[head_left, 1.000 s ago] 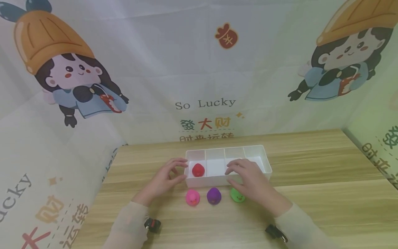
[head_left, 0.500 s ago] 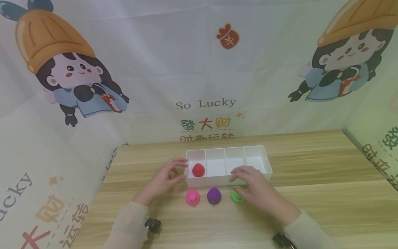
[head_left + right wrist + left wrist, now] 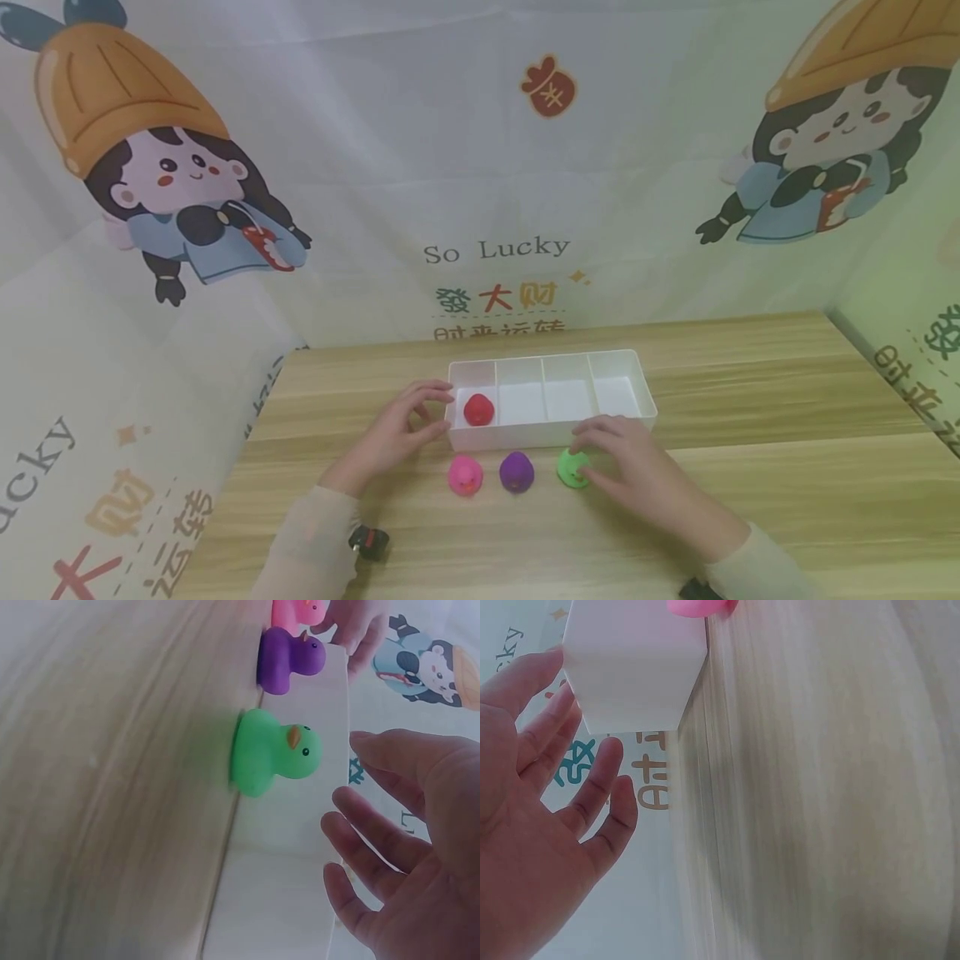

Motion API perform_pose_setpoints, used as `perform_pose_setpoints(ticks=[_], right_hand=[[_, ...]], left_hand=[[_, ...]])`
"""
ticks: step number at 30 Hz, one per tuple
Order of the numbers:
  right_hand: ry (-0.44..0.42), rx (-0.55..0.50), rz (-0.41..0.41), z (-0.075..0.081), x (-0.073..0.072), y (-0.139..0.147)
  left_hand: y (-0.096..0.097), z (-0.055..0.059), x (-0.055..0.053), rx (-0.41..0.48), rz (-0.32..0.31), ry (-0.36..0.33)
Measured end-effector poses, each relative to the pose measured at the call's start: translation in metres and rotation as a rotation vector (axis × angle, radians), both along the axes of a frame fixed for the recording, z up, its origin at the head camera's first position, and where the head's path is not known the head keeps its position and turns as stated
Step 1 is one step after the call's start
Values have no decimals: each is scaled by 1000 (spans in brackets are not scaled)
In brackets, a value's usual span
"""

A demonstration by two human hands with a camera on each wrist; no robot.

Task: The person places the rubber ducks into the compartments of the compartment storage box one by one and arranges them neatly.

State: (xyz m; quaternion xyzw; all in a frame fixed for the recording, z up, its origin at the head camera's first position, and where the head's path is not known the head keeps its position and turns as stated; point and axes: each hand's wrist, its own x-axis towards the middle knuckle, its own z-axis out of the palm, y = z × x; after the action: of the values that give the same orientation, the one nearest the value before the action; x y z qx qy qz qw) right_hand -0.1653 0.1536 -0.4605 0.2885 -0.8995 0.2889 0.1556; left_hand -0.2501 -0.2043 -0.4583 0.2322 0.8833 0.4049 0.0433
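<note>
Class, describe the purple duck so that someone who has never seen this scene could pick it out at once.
Find the wooden table, then the long, four-part white box on it. Along its near side, the purple duck sits between the pink duck and the green duck. No other duck there is purple.

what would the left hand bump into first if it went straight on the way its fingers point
Most likely the left end of the white tray; the left hand is right up against or just short of it, hard to tell which.
</note>
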Motion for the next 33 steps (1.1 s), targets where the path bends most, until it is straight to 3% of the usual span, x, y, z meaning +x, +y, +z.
perform_pose_setpoints(ticks=[10,18,33], right_hand=[[43,0,71,-7,1,4],[-11,23,67,-9,2,5],[-33,45,37,-13,-1,5]], left_hand=[[0,0,0,-14,3,-1],[0,0,1,-22,11,-14],[0,1,1,4,-4,-15]])
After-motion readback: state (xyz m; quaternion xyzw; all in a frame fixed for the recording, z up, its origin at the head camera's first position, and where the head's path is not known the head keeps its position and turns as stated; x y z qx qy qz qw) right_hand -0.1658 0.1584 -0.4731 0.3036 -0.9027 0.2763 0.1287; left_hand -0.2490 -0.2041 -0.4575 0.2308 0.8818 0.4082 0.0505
